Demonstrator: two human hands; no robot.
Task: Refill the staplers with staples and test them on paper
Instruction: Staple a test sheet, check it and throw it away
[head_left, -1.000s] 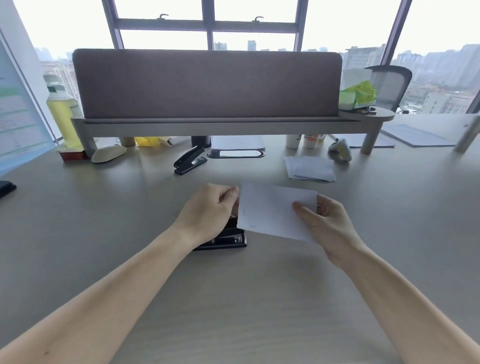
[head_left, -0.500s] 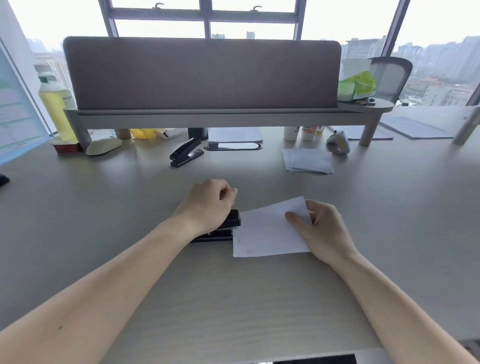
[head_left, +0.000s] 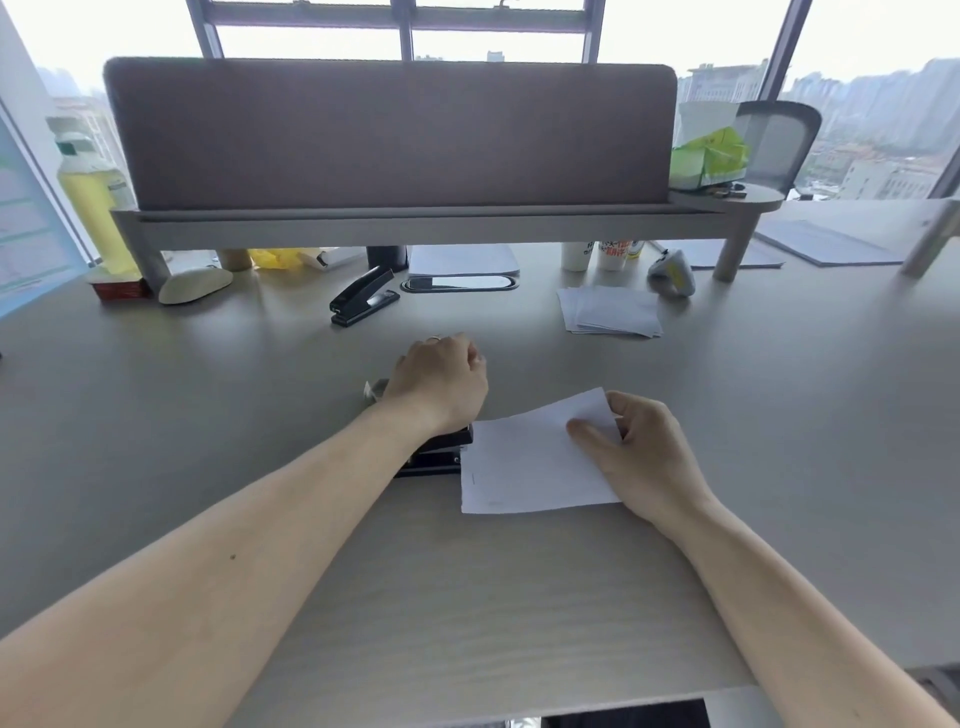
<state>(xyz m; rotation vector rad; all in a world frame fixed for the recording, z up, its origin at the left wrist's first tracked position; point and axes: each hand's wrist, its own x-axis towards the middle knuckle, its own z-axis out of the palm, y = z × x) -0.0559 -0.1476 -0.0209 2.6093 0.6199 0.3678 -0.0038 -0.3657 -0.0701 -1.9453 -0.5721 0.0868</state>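
A black stapler (head_left: 438, 453) lies on the desk in the middle, mostly hidden under my left hand (head_left: 441, 384), which rests closed on top of it. A white sheet of paper (head_left: 524, 460) lies flat on the desk with its left edge at the stapler's mouth. My right hand (head_left: 641, 449) pinches the sheet's far right corner. A second black stapler (head_left: 362, 297) stands farther back, its top raised. A small pale object (head_left: 375, 391) pokes out just left of my left hand.
A stack of white paper slips (head_left: 610, 310) lies back right. A grey shelf with a fabric screen (head_left: 389, 135) spans the rear. Under and beside it are cups (head_left: 597, 254), a yellow bottle (head_left: 85, 202), a white-yellow device (head_left: 672, 273) and a pale mouse-shaped item (head_left: 195, 285).
The sheet went from held upright in both hands to lying flat on the desk with its edge at the stapler. My left hand shifted onto the stapler's top.
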